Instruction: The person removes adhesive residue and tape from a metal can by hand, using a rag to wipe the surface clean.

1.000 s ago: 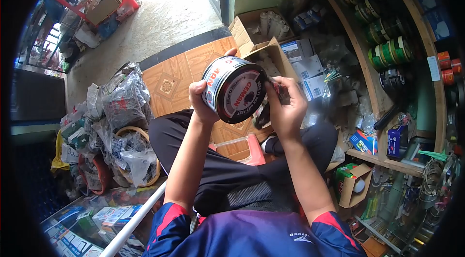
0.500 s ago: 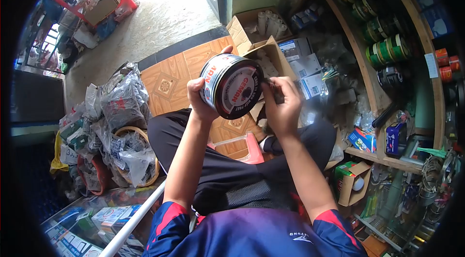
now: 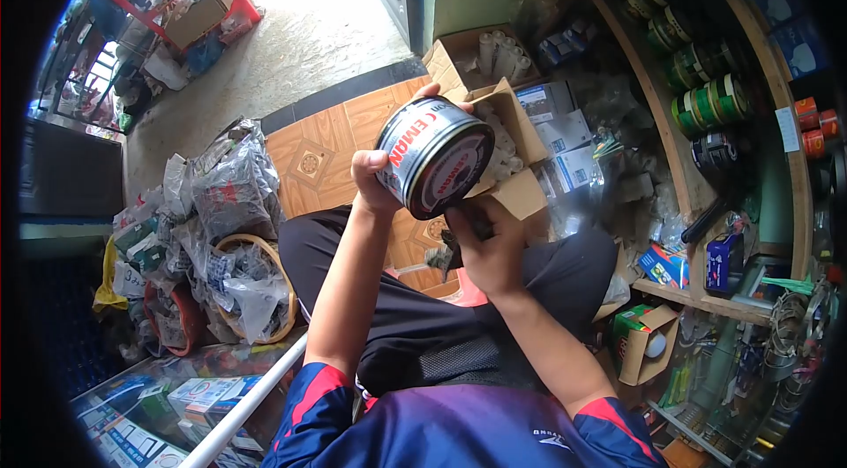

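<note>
- The can (image 3: 430,159) is in the air above the person's lap, a little toward 12 o'clock from the middle of the view. It is tilted, with one round end turned toward the person.
- The left hand (image 3: 379,187) is clamped on the can: the thumb lies on its side at 9 o'clock, and fingertips show at its far edge.
- The right hand (image 3: 492,247), at 5 o'clock from the can, is closed on a crumpled dark cloth (image 3: 445,256). Its thumb is just beside the lower rim; I cannot tell if they touch.
- The cardboard box (image 3: 528,126) stands open at 2 o'clock, the pile of bags (image 3: 231,190) lies at 9 o'clock, and the glass counter (image 3: 132,390) is at 8 o'clock.
- In my judgement, the main danger is a slip. Only the left hand clearly carries the can, so a smooth side or a tired grip could let it fall on the legs (image 3: 328,243) or the tiled floor (image 3: 357,119).
- If the cloth catches on the rim, a pull could twist the can from the fingers.
- Should the can have contents and a loose lid, this tilt might cause a leak; the pictures show neither.
</note>
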### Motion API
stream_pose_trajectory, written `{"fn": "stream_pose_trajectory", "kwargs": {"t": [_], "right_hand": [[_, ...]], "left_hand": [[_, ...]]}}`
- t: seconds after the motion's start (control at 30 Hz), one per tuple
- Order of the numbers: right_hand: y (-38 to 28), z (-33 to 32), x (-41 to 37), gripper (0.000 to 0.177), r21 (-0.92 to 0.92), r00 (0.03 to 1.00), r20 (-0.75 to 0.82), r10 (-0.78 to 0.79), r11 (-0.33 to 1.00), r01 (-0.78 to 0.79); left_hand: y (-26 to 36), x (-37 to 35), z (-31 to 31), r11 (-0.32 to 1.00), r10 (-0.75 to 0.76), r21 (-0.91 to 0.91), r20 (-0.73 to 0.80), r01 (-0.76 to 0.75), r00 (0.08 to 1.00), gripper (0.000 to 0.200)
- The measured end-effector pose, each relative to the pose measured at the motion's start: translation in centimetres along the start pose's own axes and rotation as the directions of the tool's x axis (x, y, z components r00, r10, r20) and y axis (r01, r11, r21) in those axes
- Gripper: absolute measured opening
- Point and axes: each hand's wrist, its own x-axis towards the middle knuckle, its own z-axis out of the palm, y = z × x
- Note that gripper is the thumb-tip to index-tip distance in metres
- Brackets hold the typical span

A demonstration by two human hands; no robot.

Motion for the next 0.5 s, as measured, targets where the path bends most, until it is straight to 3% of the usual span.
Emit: {"fn": "stream_pose_trajectory", "kwargs": {"t": [0.1,0.13,0.2,0.27,0.33,0.4,0.5], "right_hand": [[1.1,-1.0,2.1,0.014,-0.088,0.994,-0.059,-0.089,0.993,0.084],[1.2,-1.1,3.1,0.015,0.013,0.989,-0.13,-0.065,0.998,0.068],[1.2,-1.1,3.4,0.016,0.023,0.986,-0.168,-0.006,1.0,0.01],[1.0,-0.4,1.3,0.017,0.011,0.995,-0.083,0.047,0.999,-0.046],[1.0,0.6,-1.0,0.017,-0.029,0.999,0.012,-0.05,0.998,0.05],[0.4,0.6,-0.9,0.016,0.025,1.0,0.023,-0.017,1.0,0.016],[0.6,-0.3,1.0,0.013,0.06,0.995,-0.095,0.025,0.998,-0.019]], "left_hand": [[0.0,-0.3,0.0,0.998,0.034,0.047,-0.041,-0.032,0.999,0.107],[-0.1,-0.4,0.1,0.998,0.033,0.064,-0.055,-0.03,0.998,0.105],[-0.4,-0.4,0.3,0.995,0.038,0.099,-0.077,-0.03,0.996,0.103],[-0.5,-0.5,0.0,0.996,0.044,0.076,-0.078,-0.038,0.996,0.103],[-0.4,-0.5,-0.3,0.997,0.054,0.068,-0.096,-0.047,0.994,0.103],[-0.4,-0.5,-0.3,0.994,0.077,0.093,-0.132,-0.065,0.988,0.103],[-0.4,-0.9,-0.1,0.994,0.077,0.087,-0.145,-0.065,0.986,0.103]]}}
